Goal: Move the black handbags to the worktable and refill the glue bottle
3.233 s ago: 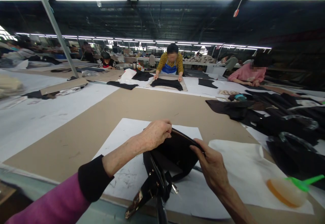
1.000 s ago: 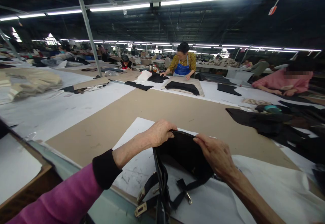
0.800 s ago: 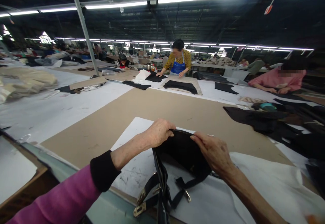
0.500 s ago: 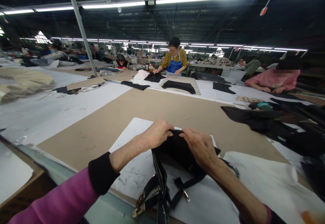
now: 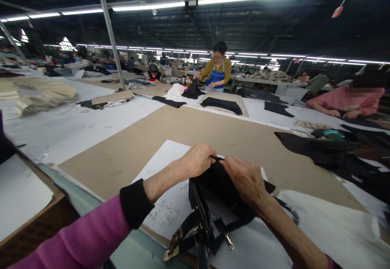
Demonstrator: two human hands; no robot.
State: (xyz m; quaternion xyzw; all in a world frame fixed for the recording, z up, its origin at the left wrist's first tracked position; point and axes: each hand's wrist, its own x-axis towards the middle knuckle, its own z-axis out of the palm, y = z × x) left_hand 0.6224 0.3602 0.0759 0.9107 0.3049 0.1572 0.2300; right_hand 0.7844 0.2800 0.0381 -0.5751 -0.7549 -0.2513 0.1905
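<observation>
My left hand [image 5: 199, 161] pinches the top edge of a black fabric piece with straps [image 5: 217, 185]. Close beside it, my right hand [image 5: 245, 175] grips the same edge, thumb and fingers closed on the cloth. The two hands are nearly touching. Below them the piece hangs down, and dark straps with metal fittings [image 5: 171, 254] dangle at the lower left. A small metal clip [image 5: 229, 243] sits at the end of another strap. What kind of article it is, I cannot tell. Under it lies a white sheet [image 5: 166, 159] with loose dark threads.
Brown paper [image 5: 128, 151] covers the table beyond the sheet. Dark cloth pieces [image 5: 323, 149] lie at the right, near white fabric [image 5: 329, 216]. Across the table, a person in a blue apron [image 5: 215, 76] handles black cloth; another in pink [image 5: 347, 100] bends over the table.
My hands have drawn slightly closer together along the black edge. The view has turned a little left. The person in the apron has lifted part of the black cloth.
</observation>
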